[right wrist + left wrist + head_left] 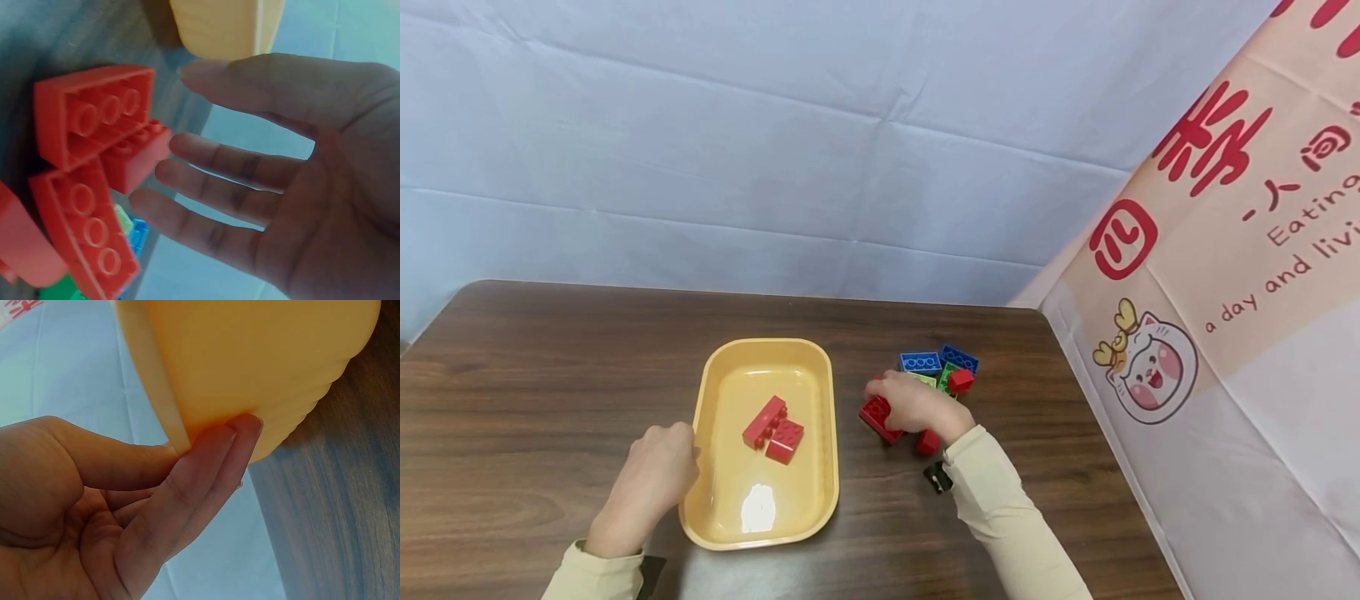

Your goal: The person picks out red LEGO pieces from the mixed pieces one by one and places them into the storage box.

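My left hand (655, 471) pinches the left rim of a yellow plastic tray (730, 492); in the left wrist view, the thumb is on one side of the rim and the fingers on the other. Two red toy bricks, one longer (763, 419) and one shorter (786, 441), lie inside the tray. Right of it, my right hand (917, 402) reaches over a loose group of bricks. Its fingertips are right by a small red brick (134, 159), with the thumb spread apart. Close by is a red brick (94, 115) showing its hollow underside.
Beyond the right hand lie blue bricks (921, 362), a green brick (947, 373) and a red one (960, 381). Nearer the right sleeve are another red brick (927, 442) and a small black piece (937, 477). A pale cloth (700, 150) hangs behind the wooden table (550, 375).
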Tool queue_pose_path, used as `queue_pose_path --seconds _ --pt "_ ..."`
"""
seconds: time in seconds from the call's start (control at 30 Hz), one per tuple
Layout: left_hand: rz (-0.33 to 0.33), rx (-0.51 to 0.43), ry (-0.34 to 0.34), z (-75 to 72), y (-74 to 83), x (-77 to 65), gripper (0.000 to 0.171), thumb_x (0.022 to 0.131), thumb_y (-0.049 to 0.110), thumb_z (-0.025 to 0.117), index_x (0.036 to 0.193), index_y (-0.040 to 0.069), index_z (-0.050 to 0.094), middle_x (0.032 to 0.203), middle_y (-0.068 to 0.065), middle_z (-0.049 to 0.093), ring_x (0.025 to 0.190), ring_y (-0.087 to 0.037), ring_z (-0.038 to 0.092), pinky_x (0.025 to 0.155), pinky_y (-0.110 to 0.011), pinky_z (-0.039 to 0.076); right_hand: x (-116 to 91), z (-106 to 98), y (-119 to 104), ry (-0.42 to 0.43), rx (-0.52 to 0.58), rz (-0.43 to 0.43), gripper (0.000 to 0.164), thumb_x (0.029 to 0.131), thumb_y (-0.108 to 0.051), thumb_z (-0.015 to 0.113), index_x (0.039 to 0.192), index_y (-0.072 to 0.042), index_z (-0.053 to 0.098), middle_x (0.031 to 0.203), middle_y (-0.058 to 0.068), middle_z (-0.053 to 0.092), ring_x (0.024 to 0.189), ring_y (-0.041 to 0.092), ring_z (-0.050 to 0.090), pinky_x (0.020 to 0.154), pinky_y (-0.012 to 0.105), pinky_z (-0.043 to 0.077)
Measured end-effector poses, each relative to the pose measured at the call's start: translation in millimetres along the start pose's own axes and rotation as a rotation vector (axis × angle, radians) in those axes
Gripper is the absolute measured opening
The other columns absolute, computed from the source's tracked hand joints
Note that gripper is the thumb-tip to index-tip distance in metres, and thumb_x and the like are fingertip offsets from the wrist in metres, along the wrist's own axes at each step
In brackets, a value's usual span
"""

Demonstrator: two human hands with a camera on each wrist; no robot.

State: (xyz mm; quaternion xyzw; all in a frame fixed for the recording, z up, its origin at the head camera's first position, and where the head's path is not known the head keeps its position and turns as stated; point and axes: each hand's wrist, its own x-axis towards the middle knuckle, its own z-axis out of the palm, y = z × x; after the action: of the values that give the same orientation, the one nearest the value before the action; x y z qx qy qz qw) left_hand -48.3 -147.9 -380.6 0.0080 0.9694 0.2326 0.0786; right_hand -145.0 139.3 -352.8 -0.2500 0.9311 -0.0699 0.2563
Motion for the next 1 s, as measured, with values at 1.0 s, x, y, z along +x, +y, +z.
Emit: queue_pose_path --seconds 1.0 --pt "-0.012 0.016 -0.001 0.5 -0.5 1.9 0.014 0.08 0.001 0.054 0.067 -0.003 0.057 0.057 -0.01 0.053 0.052 -0.026 0.05 0.047 -0.043 0.045 15.5 27.8 9.8 0.022 0.038 0.068 0.059 0.068 -0.006 0.073 0.122 -0.013 0.05 0.123 0.017 0.046 0.094 0.026 0.05 0.081 0.045 0.05"
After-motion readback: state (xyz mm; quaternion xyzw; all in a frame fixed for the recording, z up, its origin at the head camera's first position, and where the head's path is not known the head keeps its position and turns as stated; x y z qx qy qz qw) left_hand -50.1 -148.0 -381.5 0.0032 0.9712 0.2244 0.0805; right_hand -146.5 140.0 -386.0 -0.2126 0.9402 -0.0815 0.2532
